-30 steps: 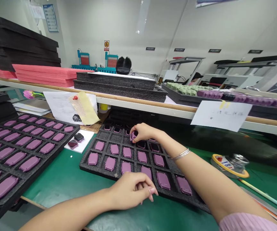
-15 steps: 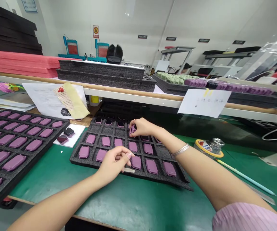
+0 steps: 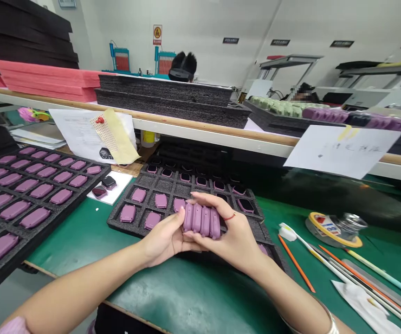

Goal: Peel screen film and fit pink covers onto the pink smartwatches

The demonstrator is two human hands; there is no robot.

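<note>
Several purple watch cases (image 3: 201,221) stand on edge in a tight row between my two hands, above the front of a black foam tray (image 3: 131,232). My right hand (image 3: 233,227) clasps the row from the right, thumb along the near side and fingers over the far side. At the row's left end, my left hand (image 3: 165,236) presses its thumb, with its fingers underneath. In the tray, purple cases (image 3: 139,195) lie back up in the front cells, and cases with dark screens (image 3: 185,177) lie in the rear cells. My hands hide the tray's front middle.
Another foam tray (image 3: 56,211) of purple cases lies left. Two dark-faced watches (image 3: 109,182) rest on a white pad. Right are a toothbrush (image 3: 288,233), an orange stick (image 3: 296,263), a tape roll (image 3: 326,229) and a white cloth (image 3: 364,304). A shelf (image 3: 200,132) crosses behind.
My right hand has come from the tray's rear towards me and now clasps a row of watch cases. My left hand has joined it there. The view has turned, showing more tools at right.
</note>
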